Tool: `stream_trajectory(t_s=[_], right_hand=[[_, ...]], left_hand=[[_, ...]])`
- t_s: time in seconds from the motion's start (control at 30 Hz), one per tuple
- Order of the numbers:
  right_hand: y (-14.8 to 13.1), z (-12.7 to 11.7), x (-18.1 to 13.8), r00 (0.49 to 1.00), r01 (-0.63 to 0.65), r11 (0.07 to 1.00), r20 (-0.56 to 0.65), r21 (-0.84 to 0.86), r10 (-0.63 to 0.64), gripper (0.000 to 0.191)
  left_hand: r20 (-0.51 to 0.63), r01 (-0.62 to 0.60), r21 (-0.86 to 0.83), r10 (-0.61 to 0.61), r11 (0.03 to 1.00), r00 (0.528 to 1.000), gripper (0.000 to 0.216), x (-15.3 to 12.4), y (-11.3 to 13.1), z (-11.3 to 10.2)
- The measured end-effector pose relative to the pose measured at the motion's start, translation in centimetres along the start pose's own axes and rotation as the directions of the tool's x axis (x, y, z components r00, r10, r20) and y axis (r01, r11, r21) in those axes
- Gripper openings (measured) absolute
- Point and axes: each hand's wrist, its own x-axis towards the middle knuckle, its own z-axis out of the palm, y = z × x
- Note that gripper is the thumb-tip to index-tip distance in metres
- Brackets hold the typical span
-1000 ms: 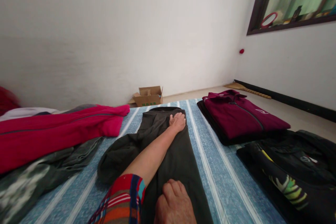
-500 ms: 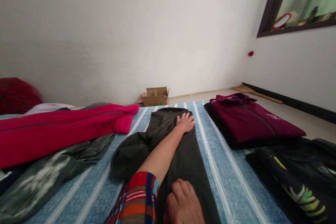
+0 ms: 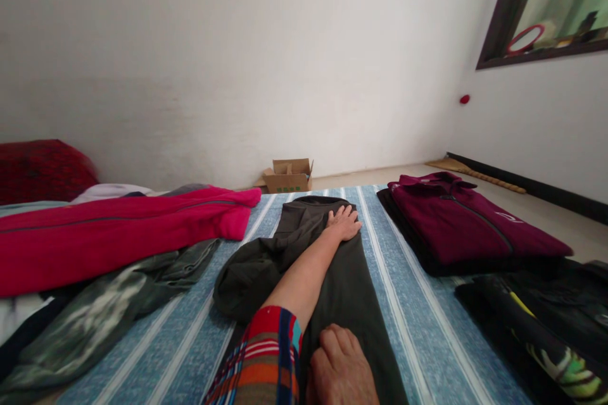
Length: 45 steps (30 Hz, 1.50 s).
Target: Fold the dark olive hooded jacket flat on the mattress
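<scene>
A dark grey garment [image 3: 354, 291] lies lengthwise before me on a blue striped cover [image 3: 418, 329]. Its left part is bunched and folded over; I cannot tell its exact kind. My left hand [image 3: 344, 223] rests flat near its far end, fingers spread, the forearm in a plaid sleeve stretching across the cloth. At the near part of the garment, my right hand [image 3: 342, 364] has its fingers curled down onto the fabric. Its fingertips and what is under the palm are hidden.
On the left lie a pink zip garment [image 3: 118, 231] and camouflage-like green clothing [image 3: 123, 297]. Folded on the right are a maroon zip top [image 3: 475, 221] and dark printed clothing [image 3: 546, 323]. A cardboard box [image 3: 289, 176] stands beyond the cover, by the wall.
The view has turned slightly left, so everything sits a little further right in the picture. Both hands keep their places on the garment.
</scene>
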Motion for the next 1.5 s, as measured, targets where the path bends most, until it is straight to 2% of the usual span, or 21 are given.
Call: stream_trajectory(t_s=[0.1, 0.23, 0.33, 0.5, 0.63, 0.7, 0.83, 0.97, 1.07, 1.23, 1.4, 1.5], right_hand=[[0.1, -0.1, -0.1, 1.0, -0.003, 1.0, 0.004, 0.01, 0.003, 0.008], [0.4, 0.0, -0.4, 0.997, 0.005, 1.0, 0.075, 0.025, -0.007, 0.004], [0.2, -0.4, -0.2, 0.998, -0.014, 0.999, 0.057, 0.035, 0.012, 0.007], [-0.9, -1.9, 0.9, 0.996, -0.085, 0.993, 0.046, 0.08, 0.081, 0.011], [-1.3, -3.0, 1.3, 0.986, -0.128, 0.984, 0.119, 0.127, 0.113, 0.013], [-1.3, -3.3, 1.4, 0.98, -0.133, 0.982, 0.165, 0.137, 0.11, 0.013], [-1.3, -3.9, 1.6, 0.966, -0.143, 0.986, 0.227, 0.09, 0.119, 0.012], [-1.7, -4.8, 2.3, 0.946, -0.114, 0.993, 0.303, -0.009, 0.112, 0.008], [-2.2, -5.7, 3.0, 0.911, -0.11, 0.99, 0.39, -0.082, 0.134, 0.01], [-3.7, -8.0, 3.5, 0.833, -0.188, 0.98, 0.518, -0.066, 0.195, 0.016], [-5.3, -10.8, 2.5, 0.828, -0.271, 0.958, 0.485, -0.09, 0.28, 0.015], [-5.2, -12.7, 1.3, 0.809, -0.358, 0.919, 0.437, -0.167, 0.394, 0.019]], left_hand=[[-0.023, 0.006, 0.006, -0.005, 1.0, 1.0, 0.052, -0.3, 0.2, -0.1], [-0.099, 0.007, 0.024, -0.004, 1.0, 0.995, 0.046, -1.0, 0.7, -0.3], [-0.155, -0.005, 0.036, 0.011, 0.999, 0.988, 0.043, -1.7, 1.2, -0.6], [-0.188, -0.072, 0.062, 0.082, 0.996, 0.979, 0.037, -4.7, 1.7, -1.8], [-0.165, -0.148, 0.082, 0.16, 0.986, 0.973, 0.029, -10.3, 1.6, -3.2], [-0.146, -0.187, 0.083, 0.197, 0.979, 0.969, 0.027, -14.2, 1.3, -3.9], [-0.124, -0.189, 0.024, 0.19, 0.982, 0.974, 0.028, -22.3, 0.6, -5.0], [-0.125, -0.141, -0.046, 0.135, 0.989, 0.983, 0.03, -29.7, 0.0, -4.5], [-0.116, -0.102, -0.134, 0.086, 0.986, 0.99, 0.03, -34.2, 0.2, -3.6], [-0.184, -0.139, -0.229, 0.098, 0.964, 0.978, 0.031, -39.5, 1.8, -3.1], [-0.237, -0.184, -0.277, 0.119, 0.943, 0.964, 0.032, -42.6, 3.7, -2.7], [-0.256, -0.201, -0.294, 0.125, 0.934, 0.959, 0.032, -43.6, 4.5, -2.2]])
